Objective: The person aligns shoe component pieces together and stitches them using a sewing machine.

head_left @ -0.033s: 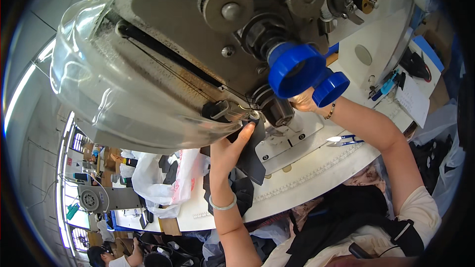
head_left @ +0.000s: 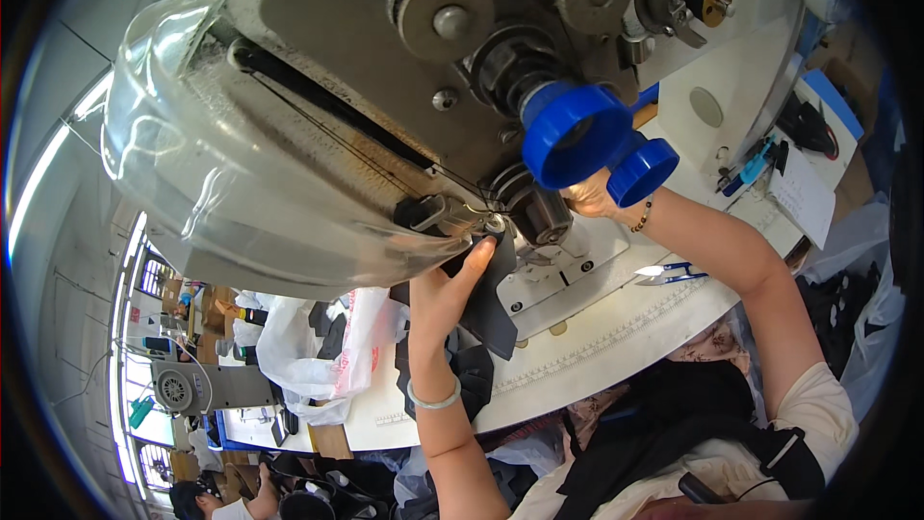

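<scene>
A large sewing machine [head_left: 356,48] fills the upper middle, with threads running down to its needle area. Beside the presser foot, a dark grey fabric piece [head_left: 493,316] hangs toward me. My left hand [head_left: 441,300] grips this piece, thumb on top near the needle and the other fingers mostly hidden. A pale bangle circles that wrist. Beyond the blue knobs [head_left: 568,140], my right hand [head_left: 589,197] reaches in at the right side of the machine head. Its fingers are hidden by the knobs and metal parts, so what it touches is not visible.
Blue-handled thread snips [head_left: 674,273] lie on the white table [head_left: 577,337], behind its printed ruler strip. A white plastic bag [head_left: 298,347] with dark pieces stands left. Paper [head_left: 804,195] and tools lie far right. Another person [head_left: 231,506] sits at lower left.
</scene>
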A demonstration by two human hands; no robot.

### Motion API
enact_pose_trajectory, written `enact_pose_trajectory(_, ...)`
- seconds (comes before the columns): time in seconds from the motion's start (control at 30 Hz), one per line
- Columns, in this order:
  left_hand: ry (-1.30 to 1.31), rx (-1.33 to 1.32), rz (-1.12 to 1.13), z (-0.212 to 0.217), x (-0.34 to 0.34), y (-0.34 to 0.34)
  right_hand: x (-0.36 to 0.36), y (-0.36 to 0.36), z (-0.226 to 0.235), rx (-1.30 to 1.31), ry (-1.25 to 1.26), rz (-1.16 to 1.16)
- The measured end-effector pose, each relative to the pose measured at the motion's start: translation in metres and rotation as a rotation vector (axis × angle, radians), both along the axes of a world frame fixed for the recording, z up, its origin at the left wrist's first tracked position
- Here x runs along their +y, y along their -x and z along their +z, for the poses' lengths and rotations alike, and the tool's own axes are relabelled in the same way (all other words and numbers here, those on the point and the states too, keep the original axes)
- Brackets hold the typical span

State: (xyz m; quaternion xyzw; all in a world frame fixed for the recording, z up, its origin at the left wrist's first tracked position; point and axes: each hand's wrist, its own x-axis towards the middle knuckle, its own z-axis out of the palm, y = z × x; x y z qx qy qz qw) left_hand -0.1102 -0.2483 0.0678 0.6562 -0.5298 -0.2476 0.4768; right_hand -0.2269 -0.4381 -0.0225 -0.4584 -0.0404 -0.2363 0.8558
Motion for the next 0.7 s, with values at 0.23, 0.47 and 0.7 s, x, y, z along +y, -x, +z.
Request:
enact_pose_trajectory(0.23,0.040,-0.034,0.000,0.000,0.000,0.006,0.011,0.014,0.017,0.040,-0.086,-0.112)
enact_pose_trajectory(0.47,0.136,-0.220,0.028,0.005,0.001,0.017,0.004,0.034,0.024,0.099,-0.056,-0.019)
enact_pose_trajectory(0.7,0.095,-0.272,0.070,0.000,0.003,0.017,-0.001,0.034,0.015,-0.093,-0.123,0.113)
